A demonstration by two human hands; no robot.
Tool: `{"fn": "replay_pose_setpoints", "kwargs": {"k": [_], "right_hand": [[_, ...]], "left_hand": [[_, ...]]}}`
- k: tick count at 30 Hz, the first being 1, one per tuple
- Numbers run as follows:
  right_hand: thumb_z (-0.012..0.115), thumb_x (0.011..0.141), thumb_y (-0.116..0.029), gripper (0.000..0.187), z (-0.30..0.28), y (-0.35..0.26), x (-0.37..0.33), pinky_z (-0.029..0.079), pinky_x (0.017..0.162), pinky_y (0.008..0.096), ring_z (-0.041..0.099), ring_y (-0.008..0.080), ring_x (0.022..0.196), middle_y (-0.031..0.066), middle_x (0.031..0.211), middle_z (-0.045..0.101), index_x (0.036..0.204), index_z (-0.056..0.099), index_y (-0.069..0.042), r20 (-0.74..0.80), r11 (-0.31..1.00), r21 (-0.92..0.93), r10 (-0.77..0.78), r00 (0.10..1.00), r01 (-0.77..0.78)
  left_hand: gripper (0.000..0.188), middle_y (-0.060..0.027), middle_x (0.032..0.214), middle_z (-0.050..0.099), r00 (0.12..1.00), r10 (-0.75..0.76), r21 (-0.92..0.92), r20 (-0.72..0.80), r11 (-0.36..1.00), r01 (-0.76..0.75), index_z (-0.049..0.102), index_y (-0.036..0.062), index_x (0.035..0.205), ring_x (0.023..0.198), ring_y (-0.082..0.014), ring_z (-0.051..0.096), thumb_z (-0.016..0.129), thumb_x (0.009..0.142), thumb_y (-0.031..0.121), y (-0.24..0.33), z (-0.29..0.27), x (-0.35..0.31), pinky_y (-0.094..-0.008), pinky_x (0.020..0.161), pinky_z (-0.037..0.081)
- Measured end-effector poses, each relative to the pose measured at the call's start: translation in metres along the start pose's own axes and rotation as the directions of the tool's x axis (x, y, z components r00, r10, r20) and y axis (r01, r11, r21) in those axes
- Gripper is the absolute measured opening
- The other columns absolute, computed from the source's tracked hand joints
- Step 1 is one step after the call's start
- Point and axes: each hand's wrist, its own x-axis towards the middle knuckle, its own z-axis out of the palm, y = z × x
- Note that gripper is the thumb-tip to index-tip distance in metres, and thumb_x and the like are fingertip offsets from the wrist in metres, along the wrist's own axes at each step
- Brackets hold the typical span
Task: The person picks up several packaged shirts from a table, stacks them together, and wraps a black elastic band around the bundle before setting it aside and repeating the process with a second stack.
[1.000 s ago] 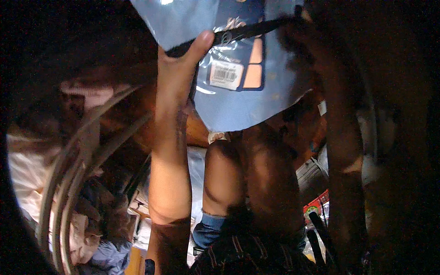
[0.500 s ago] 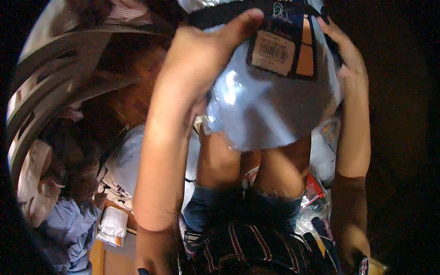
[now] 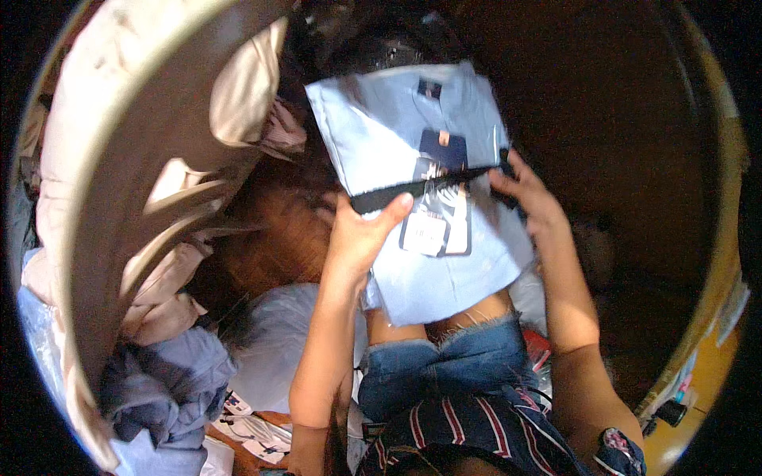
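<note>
A folded light-blue shirt (image 3: 452, 289) in clear plastic is held over my lap, slightly tilted. Across its middle runs a black band (image 3: 389, 196). Dark tags and a white label (image 3: 426, 234) show on its front, along with a dark neck label near the far end. My left hand (image 3: 361, 230) grips the package's left edge, thumb lying on the front by the band. On the opposite edge, my right hand (image 3: 530, 194) closes around the band's right end, with some fingers hidden behind the package.
To the left lie crumpled blue-grey clothes (image 3: 171, 389) and beige cloth (image 3: 167, 293). Clear plastic packages (image 3: 278, 333) sit beside my left forearm, above some papers (image 3: 250, 428). A pale curved edge sweeps down the left side. A small black object (image 3: 671, 412) is at lower right.
The packaged shirt now shows whole, with its band across mid-picture instead of near the top edge. Both hands sit lower in the picture and still hold it. The whole view has shifted.
</note>
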Motion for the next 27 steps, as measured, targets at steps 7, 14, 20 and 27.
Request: {"fn": "replay_pose_setpoints", "kwargs": {"k": [7, 14, 20, 27], "right_hand": [[0.069, 0.062, -0.020, 0.069, 0.013, 0.017, -0.110, 0.036, 0.085, 0.0315, 0.045, 0.0230, 0.098, 0.0132, 0.112, 0.044, 0.119, 0.033, -0.005, -0.064, 0.969, 0.057, 0.242, 0.968, -0.239], [0.069, 0.064, -0.017, 0.060, 0.037, -0.056, -0.221, 0.041, 0.075, 0.0316, 0.049, 0.0204, 0.088, 0.0119, 0.099, 0.050, 0.112, 0.035, -0.003, 0.082, 0.935, -0.023, 0.355, 0.931, -0.354], [0.068, 0.065, -0.019, 0.055, 0.066, -0.073, -0.247, 0.039, 0.080, 0.0316, 0.048, 0.0198, 0.090, 0.0119, 0.099, 0.050, 0.107, 0.037, -0.001, 0.162, 0.906, -0.004, 0.418, 0.894, -0.423], [0.069, 0.065, -0.023, 0.055, 0.078, -0.080, -0.253, 0.037, 0.078, 0.0267, 0.047, 0.0167, 0.087, 0.0087, 0.094, 0.050, 0.107, 0.038, -0.003, 0.195, 0.944, -0.114, 0.326, 0.925, -0.308]], "left_hand": [[0.060, -0.0112, 0.104, 0.049, 0.987, -0.114, 0.090, -0.111, 0.988, 0.125, 0.037, -0.0009, 0.112, 0.094, -0.0189, 0.047, 0.068, 0.065, 0.019, -0.005, -0.013, -0.109, -0.0298, 0.081, 0.038], [0.050, -0.0095, 0.098, 0.052, 0.897, -0.426, -0.107, -0.114, 0.903, 0.416, 0.045, 0.0001, 0.107, 0.085, -0.0177, 0.052, 0.063, 0.070, 0.029, 0.079, -0.002, -0.247, -0.0299, 0.072, 0.043], [0.047, -0.0103, 0.088, 0.056, 0.810, -0.540, -0.161, -0.229, 0.841, 0.516, 0.049, -0.0040, 0.098, 0.075, -0.0182, 0.055, 0.063, 0.070, 0.031, 0.105, -0.024, -0.289, -0.0297, 0.062, 0.045], [0.037, -0.0119, 0.084, 0.057, 0.871, -0.419, -0.267, -0.255, 0.897, 0.353, 0.051, -0.0040, 0.094, 0.070, -0.0197, 0.057, 0.060, 0.073, 0.025, 0.117, -0.031, -0.302, -0.0317, 0.061, 0.048]]}}
